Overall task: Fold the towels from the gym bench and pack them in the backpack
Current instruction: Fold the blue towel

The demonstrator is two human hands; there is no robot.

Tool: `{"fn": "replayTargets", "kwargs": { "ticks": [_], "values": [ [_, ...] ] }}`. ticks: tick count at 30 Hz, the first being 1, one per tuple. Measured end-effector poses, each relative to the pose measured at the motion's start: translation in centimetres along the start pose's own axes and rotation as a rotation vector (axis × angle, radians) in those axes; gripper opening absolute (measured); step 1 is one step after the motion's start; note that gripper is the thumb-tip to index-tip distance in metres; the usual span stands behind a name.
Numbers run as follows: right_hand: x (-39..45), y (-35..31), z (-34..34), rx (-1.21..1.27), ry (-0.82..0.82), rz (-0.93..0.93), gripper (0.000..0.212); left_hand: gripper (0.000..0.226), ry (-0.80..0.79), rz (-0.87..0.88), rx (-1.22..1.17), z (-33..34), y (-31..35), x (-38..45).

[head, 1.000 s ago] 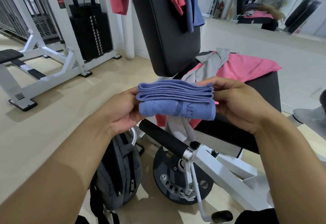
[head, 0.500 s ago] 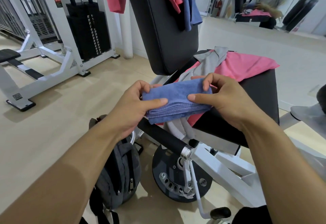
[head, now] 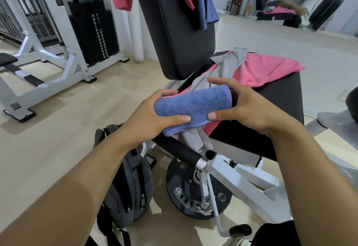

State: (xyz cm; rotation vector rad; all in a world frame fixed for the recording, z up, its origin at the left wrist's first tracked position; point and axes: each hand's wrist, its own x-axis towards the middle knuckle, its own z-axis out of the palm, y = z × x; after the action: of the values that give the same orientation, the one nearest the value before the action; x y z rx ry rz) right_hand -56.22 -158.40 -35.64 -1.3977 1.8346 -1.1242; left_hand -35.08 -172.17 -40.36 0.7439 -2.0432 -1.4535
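Blue towel (head: 193,108), folded into a compact bundle, held in the air between both hands in front of the worktop (head: 279,98), above its black padded roller (head: 180,149). Left hand (head: 153,116) grasps the bundle's left end, thumb lying along the near face and fingers curled over the far side. Right hand (head: 246,106) grasps the right end, thumb pressed on the near face close to the left thumb, fingers wrapped over the top edge. Pink towel (head: 259,71) lies spread on the worktop seat, with a grey towel (head: 226,65) crumpled across it and hanging over the front edge. Further pink and blue cloths hang over the upright back pad (head: 180,28). Grey backpack (head: 127,183) stands on the floor below the left forearm, beside the machine's round black plate (head: 195,193).
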Motion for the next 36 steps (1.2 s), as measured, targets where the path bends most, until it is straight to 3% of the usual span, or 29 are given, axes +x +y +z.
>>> {"fn": "replayTargets", "kwargs": {
  "ticks": [7,11,14,16,19,22,26,29,32,36],
  "values": [
    [0.4,-0.3,0.1,-0.093,0.033,0.005,0.073,0.055,0.077,0.047,0.098,0.0,0.4,0.2],
    [0.2,-1.0,0.5,0.126,0.066,-0.018,0.070,0.051,0.098,0.104,0.164,-0.7,1.6,-0.2],
    [-0.1,-2.5,0.6,0.299,0.100,-0.121,0.070,0.054,0.014,0.108,0.261,-1.7,2.6,-0.7],
    [-0.4,-3.4,1.3,0.316,0.098,-0.182,0.071,0.068,-0.081,0.104,0.276,-1.9,3.5,-1.3],
    [-0.8,-4.4,3.1,0.326,0.144,-0.244,0.070,0.076,-0.069,0.108,0.105,-1.4,4.1,-1.8],
    [-0.8,-4.9,4.7,0.308,0.241,-0.273,0.059,0.064,0.052,0.070,-0.059,-0.7,3.7,-2.0],
    [-0.9,-4.5,6.5,0.078,0.095,-0.187,0.085,0.045,0.172,0.008,-0.346,-0.6,2.9,-2.0],
    [-0.9,-4.3,7.7,-0.019,0.051,-0.198,0.075,0.047,0.142,-0.044,-0.577,-0.6,3.1,-2.2],
    [-1.0,-4.4,8.3,-0.173,0.051,-0.251,0.059,0.050,0.169,-0.093,-0.654,-1.1,3.4,-2.3],
    [-0.7,-4.3,8.7,-0.334,-0.041,-0.226,0.055,0.038,0.377,-0.096,-0.561,-2.0,2.6,-2.1]
  ]
}}
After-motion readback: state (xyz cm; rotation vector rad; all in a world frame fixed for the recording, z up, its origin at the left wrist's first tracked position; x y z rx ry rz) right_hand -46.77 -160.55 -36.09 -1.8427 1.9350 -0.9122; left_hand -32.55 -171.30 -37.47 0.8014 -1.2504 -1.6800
